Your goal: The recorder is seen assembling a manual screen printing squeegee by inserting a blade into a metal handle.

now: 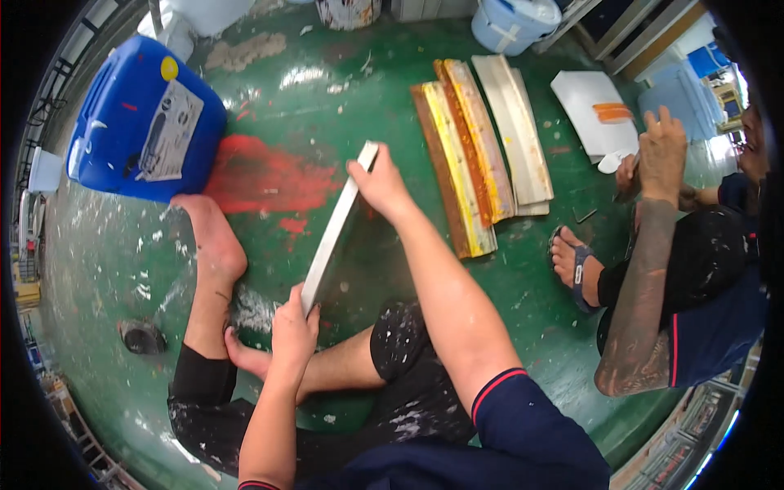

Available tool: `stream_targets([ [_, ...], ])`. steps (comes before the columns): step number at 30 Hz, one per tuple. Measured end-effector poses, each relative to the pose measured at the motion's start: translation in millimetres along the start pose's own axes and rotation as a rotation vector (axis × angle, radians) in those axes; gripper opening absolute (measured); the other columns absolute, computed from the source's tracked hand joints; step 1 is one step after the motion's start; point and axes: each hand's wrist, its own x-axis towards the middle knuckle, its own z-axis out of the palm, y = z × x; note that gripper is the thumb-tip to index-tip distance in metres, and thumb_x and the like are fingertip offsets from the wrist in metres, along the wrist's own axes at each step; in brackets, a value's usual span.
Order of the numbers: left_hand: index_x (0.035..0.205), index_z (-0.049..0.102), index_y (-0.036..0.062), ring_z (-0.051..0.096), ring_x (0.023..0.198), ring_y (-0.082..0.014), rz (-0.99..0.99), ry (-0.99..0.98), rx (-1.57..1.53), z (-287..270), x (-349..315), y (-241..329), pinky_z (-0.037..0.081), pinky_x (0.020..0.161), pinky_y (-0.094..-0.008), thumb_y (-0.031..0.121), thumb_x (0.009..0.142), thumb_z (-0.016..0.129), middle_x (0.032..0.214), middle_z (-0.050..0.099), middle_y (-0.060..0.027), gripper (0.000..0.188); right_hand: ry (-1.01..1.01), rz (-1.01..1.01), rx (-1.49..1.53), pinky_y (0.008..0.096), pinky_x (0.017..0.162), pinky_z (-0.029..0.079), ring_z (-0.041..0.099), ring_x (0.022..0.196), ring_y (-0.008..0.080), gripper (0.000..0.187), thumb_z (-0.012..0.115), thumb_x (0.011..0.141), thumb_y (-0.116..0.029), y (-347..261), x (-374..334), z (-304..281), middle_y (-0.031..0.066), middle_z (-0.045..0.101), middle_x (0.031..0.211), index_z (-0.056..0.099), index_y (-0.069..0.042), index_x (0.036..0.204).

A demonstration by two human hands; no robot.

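A long, narrow, pale bar (332, 233) slants over the floor between my two hands. My left hand (294, 327) is closed around its near, lower end. At its far, upper end my right hand (380, 181) grips it, thumb along the side. What the bar is made of, I cannot tell. To the right of my right hand lie several long, flat, paint-stained strips: a yellow and brown one (451, 167), an orange-streaked one (478, 139) and cream ones (516, 131) side by side.
A big blue jerrycan (147, 122) stands beside my bare foot (216, 237), near a red paint smear (273, 175). On the right another person (661, 269) crouches by a white board (588, 114) with orange paint. Buckets (510, 24) line the far side. A dark object (141, 336) lies left.
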Motion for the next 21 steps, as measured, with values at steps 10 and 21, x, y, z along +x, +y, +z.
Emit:
stream_targets([
  [10,0.132,0.056,-0.0023,0.068,0.092,-0.0543,-0.118,0.076,0.071,22,-10,-22,0.052,0.078,-0.058,0.014,0.094,0.073,0.094,0.07,-0.0337,0.044,0.04,0.08,-0.053,0.052,0.108,0.047,0.054,0.126,0.0475,0.072,0.074,0.083,-0.03,5,0,57,0.029,0.05,0.134,0.038,0.0,0.137],
  [21,0.134,0.054,0.0037,0.066,0.089,-0.0562,-0.004,0.064,0.076,38,-5,-13,0.051,0.079,-0.0613,0.017,0.095,0.072,0.09,0.069,-0.0348,0.045,0.111,-0.002,-0.105,0.0501,0.116,0.042,0.049,0.138,0.0463,0.086,0.077,0.09,-0.039,6,-24,0,0.0329,0.048,0.146,0.035,0.005,0.15],
])
